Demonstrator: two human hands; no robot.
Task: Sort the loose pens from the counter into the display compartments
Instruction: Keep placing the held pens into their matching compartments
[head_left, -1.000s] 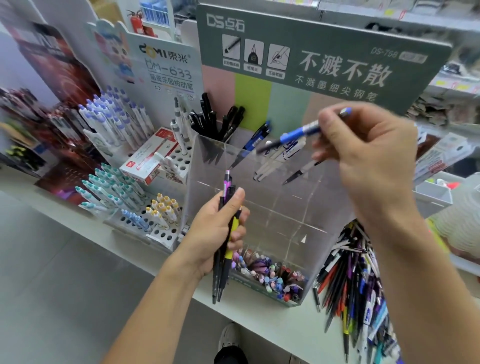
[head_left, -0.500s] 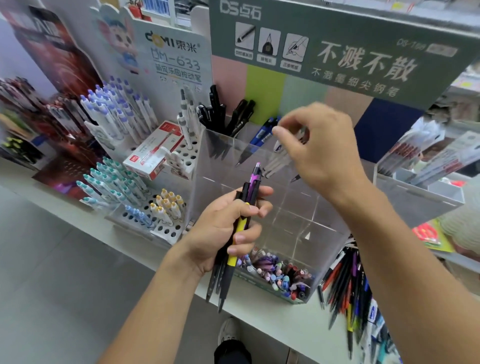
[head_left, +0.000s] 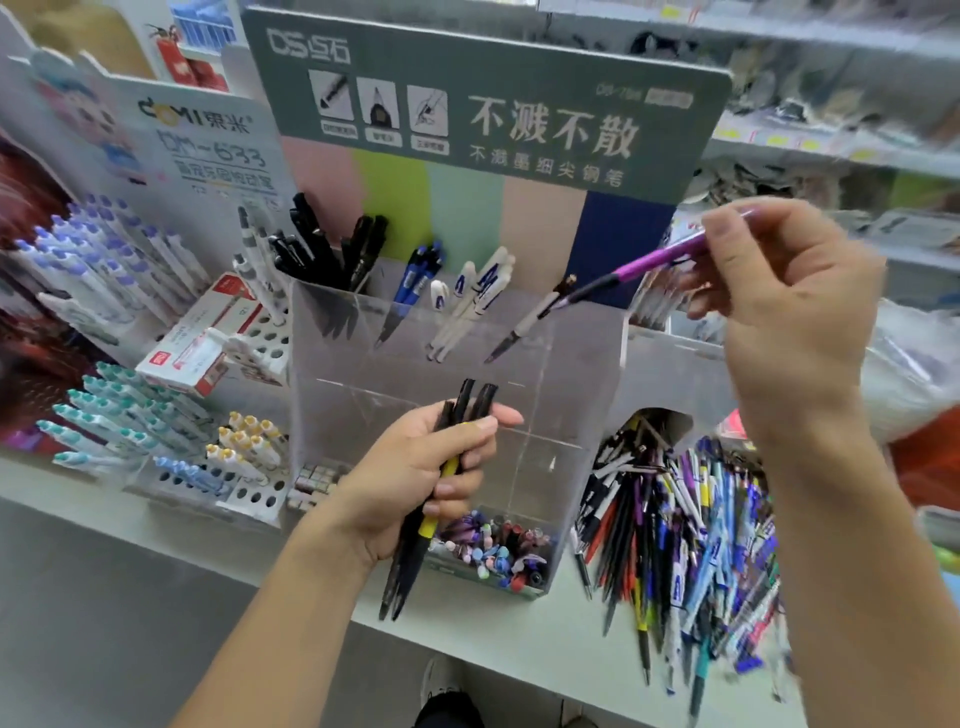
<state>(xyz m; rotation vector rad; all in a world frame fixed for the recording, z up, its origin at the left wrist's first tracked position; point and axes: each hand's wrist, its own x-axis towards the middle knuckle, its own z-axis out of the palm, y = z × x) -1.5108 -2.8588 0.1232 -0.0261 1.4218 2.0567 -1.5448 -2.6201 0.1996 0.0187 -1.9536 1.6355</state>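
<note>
One pen has left the bunch in our left hand: the purple pen that half a second ago stood among the dark ones is now pinched in our right hand, tip slanting down and away from the palm toward the clear acrylic display, above its rightmost rear compartment. The blue pen our right hand carried a second ago is gone from it, presumably dropped among the blue pens in a rear slot. Our left hand grips the remaining black pens, one with a yellow band, in front of the display. Beneath our right wrist, the loose pen pile on the counter looks barely dented, so we judge the sorting far from finished.
</note>
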